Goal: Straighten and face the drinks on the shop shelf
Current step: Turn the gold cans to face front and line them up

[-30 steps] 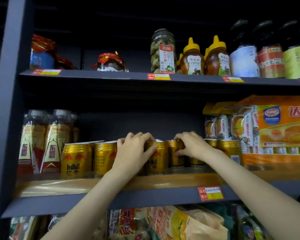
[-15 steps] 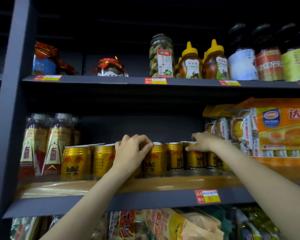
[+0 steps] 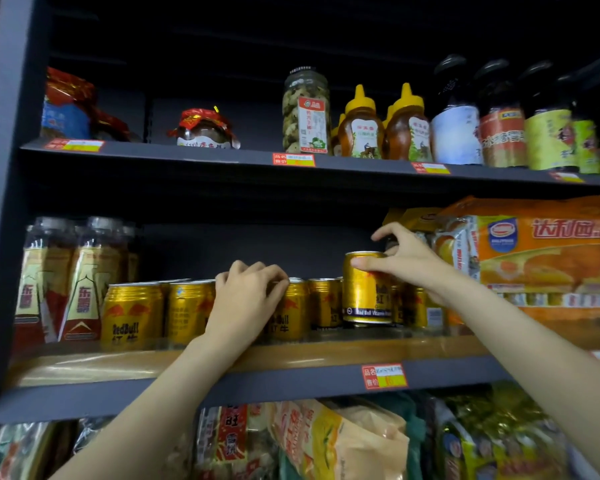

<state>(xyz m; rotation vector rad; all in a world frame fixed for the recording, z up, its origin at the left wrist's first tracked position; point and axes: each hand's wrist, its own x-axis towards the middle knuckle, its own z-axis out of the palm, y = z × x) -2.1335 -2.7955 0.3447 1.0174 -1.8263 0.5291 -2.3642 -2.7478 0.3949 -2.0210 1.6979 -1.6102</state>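
Mid-task: right hand point(image 3: 407, 261) pinches one gold can point(image 3: 366, 289) by its rim, lifted above the row on the middle shelf point(image 3: 222, 389), left hand point(image 3: 246, 299) curled over another can point(image 3: 288, 313); several labels not yet facing front.

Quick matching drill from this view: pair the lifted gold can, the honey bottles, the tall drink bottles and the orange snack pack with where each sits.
Things:
1. lifted gold can
2. honey bottles
3. tall drink bottles
4. orange snack pack

Places:
A. middle shelf, far left
B. top shelf
C. pinched in the right hand, raised above the row
D. middle shelf, far right

Pairs: 1-C, 2-B, 3-A, 4-D
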